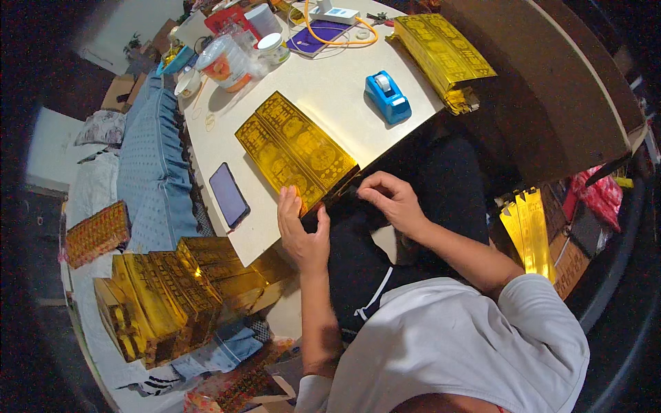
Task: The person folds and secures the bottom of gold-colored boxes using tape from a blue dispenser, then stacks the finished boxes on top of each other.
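Note:
A flat gold foil paper box with printed patterns [297, 149] lies slantwise at the near edge of the white table. My left hand [304, 229] rests at its near left corner, fingers on top and thumb against the end. Close to the near right corner is my right hand [390, 199], thumb and forefinger pinched together; whether something thin is between them I cannot tell. A blue tape dispenser [388, 98] stands to the right of the box. Farther right, another gold foil piece [444, 49] overhangs the table edge, with folded gold strips under its near end.
A phone [229, 195] lies at the left table edge. Plastic tubs [224, 64], a white jar [273, 49] and a power strip with an orange cable [335, 13] stand at the back. Stacked gold boxes [165, 304] are at lower left; gold strips [529, 232] are at right.

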A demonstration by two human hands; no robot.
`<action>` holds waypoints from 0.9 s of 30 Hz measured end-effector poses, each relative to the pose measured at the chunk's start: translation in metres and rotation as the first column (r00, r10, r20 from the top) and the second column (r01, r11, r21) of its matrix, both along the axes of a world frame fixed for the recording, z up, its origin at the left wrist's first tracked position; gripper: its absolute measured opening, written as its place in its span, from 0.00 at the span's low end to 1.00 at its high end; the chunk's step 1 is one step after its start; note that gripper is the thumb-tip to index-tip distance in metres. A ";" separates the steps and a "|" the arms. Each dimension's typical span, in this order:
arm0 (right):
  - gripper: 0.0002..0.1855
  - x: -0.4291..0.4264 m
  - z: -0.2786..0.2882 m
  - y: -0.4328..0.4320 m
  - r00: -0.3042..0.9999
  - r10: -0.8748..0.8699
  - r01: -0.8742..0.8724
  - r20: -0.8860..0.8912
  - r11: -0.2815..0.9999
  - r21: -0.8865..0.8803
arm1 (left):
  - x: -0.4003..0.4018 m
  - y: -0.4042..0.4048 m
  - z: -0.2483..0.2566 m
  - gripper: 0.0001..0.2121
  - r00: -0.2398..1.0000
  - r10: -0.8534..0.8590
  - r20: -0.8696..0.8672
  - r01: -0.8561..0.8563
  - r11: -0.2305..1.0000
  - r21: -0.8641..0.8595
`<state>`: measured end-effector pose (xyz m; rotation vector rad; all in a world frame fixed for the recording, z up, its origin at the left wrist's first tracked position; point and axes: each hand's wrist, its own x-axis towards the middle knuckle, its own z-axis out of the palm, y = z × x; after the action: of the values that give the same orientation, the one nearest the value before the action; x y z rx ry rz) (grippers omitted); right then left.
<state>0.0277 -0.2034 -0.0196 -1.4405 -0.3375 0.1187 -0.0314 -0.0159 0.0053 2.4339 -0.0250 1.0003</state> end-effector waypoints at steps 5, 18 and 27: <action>0.08 0.006 -0.008 0.026 0.986 -0.111 0.114 -0.121 0.993 0.017 | 0.002 -0.003 0.004 0.24 1.000 0.012 0.010 -0.012 0.998 0.057; 0.15 0.009 0.001 0.028 0.957 -0.243 0.181 -0.157 0.926 -0.332 | 0.001 0.000 0.003 0.23 1.000 -0.005 0.031 0.002 0.997 0.079; 0.19 0.010 0.021 0.022 0.976 -0.212 0.207 0.052 0.822 -0.531 | 0.002 0.003 0.004 0.23 0.999 -0.006 0.041 0.002 0.995 0.101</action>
<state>0.0380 -0.1818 0.0012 -2.0247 -0.1347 0.0393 -0.0293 -0.0134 0.0096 2.5023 -0.0967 1.0720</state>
